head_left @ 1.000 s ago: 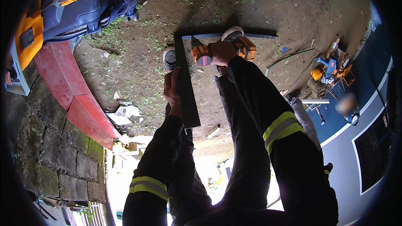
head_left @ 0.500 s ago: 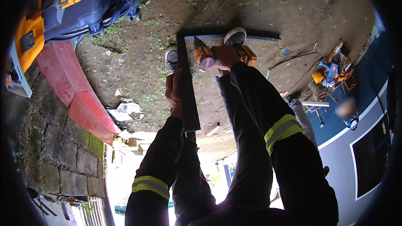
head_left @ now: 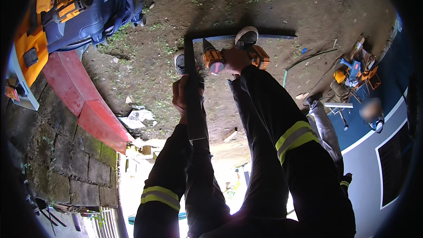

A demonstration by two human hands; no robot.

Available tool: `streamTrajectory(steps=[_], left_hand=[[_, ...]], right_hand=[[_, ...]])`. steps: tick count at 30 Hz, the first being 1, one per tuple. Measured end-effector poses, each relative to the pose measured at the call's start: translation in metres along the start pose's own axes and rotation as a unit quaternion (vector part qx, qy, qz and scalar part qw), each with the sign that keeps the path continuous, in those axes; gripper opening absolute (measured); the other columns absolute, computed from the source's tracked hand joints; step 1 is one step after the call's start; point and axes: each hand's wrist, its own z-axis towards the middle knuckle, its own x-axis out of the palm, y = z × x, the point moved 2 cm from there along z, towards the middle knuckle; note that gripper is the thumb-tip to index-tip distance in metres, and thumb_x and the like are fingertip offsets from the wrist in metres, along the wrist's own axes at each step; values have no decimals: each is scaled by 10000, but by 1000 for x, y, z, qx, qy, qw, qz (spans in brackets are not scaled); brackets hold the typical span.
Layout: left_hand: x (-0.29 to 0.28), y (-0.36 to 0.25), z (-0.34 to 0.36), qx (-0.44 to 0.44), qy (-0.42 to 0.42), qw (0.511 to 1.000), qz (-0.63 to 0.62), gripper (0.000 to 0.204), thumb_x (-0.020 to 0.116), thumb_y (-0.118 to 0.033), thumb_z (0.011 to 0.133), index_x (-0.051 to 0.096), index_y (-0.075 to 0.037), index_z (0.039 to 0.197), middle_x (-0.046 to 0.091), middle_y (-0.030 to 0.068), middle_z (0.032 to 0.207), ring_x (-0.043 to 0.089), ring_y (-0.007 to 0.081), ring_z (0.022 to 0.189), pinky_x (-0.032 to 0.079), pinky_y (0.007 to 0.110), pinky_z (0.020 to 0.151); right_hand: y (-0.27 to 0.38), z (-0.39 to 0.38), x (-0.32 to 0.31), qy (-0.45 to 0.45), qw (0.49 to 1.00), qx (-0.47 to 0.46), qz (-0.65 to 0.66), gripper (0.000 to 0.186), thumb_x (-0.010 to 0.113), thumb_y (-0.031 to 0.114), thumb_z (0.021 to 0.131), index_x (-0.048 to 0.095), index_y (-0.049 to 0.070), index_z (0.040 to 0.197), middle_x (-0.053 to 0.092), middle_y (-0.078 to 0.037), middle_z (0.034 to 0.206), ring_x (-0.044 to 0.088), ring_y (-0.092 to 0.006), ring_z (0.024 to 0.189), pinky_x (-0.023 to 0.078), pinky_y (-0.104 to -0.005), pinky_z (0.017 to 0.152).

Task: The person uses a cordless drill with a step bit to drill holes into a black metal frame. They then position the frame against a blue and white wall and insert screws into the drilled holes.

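Head view: the left hand has its fingers wrapped around a dark metal bar standing upright on the dirt ground; just right of the bar, the right hand is closed on an orange cordless drill pointed at it. Probable risk: the bit skating off the narrow bar toward the shoe beside its foot

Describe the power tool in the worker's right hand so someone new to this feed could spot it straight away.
Start at the bare dirt ground in the upper middle, where two dark metal bars meet in a corner. The right hand grips an orange and black cordless drill just right of the upright bar. It is the only tool at that corner; other orange tools lie far off at the edges.
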Motion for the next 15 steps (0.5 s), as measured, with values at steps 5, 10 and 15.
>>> streamTrajectory(steps=[5,10,15], left_hand=[[0,-7,7,31,-4,999,22,458,818,-5,764,668,-18,1197,699,90,979,705,246,837,607,327,654],[-1,-12,9,56,0,997,60,412,814,-37,787,667,-10,1172,705,65,989,687,243,828,607,334,650],[-3,-10,9,59,2,997,43,406,802,-140,824,663,-22,1187,701,77,988,684,262,825,602,364,628]], right_hand=[[0,-2,2,-33,999,3,-16,368,731,403,800,763,98,1004,770,-166,942,762,-333,913,599,-488,807],[1,-2,0,-18,1000,4,2,326,717,385,813,768,116,989,771,-166,940,763,-336,909,601,-487,792],[-1,-1,3,-20,1000,-4,-23,318,717,375,816,759,117,996,771,-157,933,762,-338,893,598,-498,778]])
